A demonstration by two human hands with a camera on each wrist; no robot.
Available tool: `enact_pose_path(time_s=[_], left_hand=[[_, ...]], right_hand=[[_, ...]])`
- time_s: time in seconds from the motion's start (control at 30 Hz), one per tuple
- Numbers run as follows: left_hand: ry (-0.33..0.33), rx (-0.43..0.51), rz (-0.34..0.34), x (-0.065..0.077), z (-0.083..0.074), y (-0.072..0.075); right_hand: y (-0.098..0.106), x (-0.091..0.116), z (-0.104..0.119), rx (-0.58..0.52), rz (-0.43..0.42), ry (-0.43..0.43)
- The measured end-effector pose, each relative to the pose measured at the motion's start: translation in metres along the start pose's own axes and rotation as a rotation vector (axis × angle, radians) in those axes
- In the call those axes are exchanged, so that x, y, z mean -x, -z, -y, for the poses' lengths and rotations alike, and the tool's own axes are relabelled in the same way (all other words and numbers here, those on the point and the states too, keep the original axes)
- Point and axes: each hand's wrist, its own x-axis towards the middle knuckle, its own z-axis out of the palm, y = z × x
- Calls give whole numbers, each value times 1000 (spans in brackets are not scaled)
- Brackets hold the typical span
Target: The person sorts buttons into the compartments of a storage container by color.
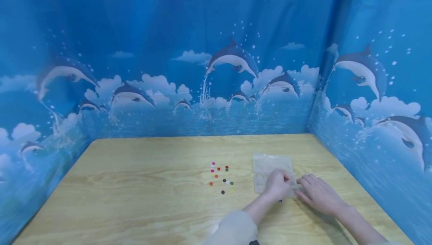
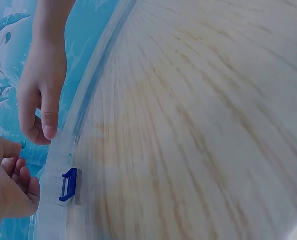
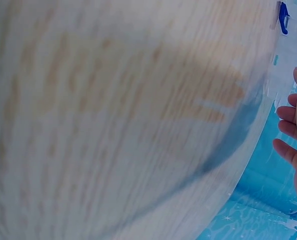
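A clear plastic box with a blue latch stands at the right of the table. My left hand is over its front right part. In the left wrist view, that hand's thumb and a fingertip pinch a small round teal piece; its exact kind is too small to tell. At the box's right edge is my right hand, its fingers relaxed and slightly bent. Nothing shows between them in the right wrist view, where the blue latch appears at the top right.
Left of the box, several small coloured discs lie scattered on the wood-grain table. Blue curtains with a dolphin print hang behind the table and along its sides.
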Motion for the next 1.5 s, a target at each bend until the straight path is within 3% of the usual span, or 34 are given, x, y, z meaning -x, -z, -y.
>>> enact_pose_path(time_s=[0.27,0.57,0.8,1.27,1.4,1.5], left_hand=[[40,9,-1,1,1,-4],[10,-167,-10,3,3,-12],[20,-178,-17,0,3,-11],[72,-312,-45,-1,2,-12],[72,-267,-49,0,1,-10],[70,-180,-31,2,1,-10]], right_hand=[[-4,-2,-1,-4,-18,29],[-2,3,1,-15,-7,4],[-2,1,-1,-17,-29,22],[-3,-5,-2,-33,-17,17],[-3,-5,-3,-26,-10,16],[-2,-1,-2,-23,10,-12]])
